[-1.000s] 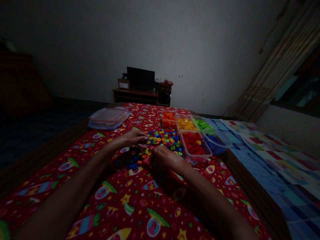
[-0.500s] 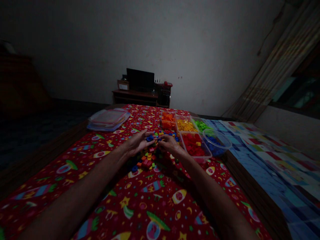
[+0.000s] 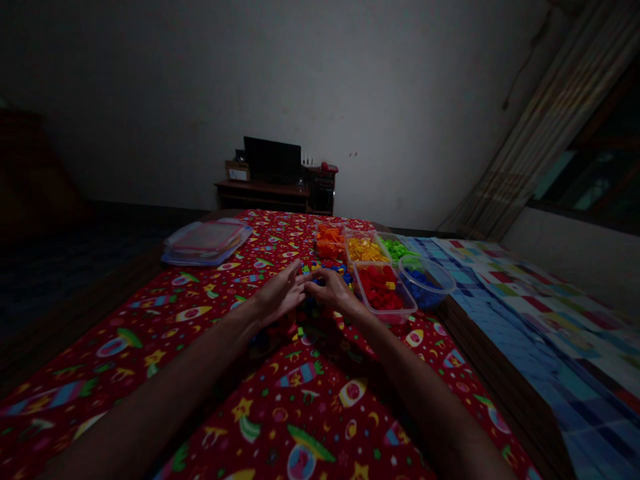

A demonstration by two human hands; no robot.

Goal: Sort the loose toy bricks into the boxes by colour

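Note:
My left hand is cupped over a pile of small plastic building blocks, palm turned toward the right and thumb raised. The blue building block seen in it a moment ago is now hidden by the fingers. My right hand reaches in from the other side, with thumb and forefinger pinched together against the left fingertips. What lies in that pinch is too small and dark to make out. Blue and yellow blocks show just behind the right hand. Both hands cover much of the pile.
To the right stand clear tubs of sorted blocks: orange, yellow, green, red, and a round blue tub. Stacked lids lie at the left on the red patterned cloth.
My hands have come together, the right fingertips now meeting the left fingers. The left fingers have curled inward, hiding the blue building block. The camera view has shifted slightly to the right.

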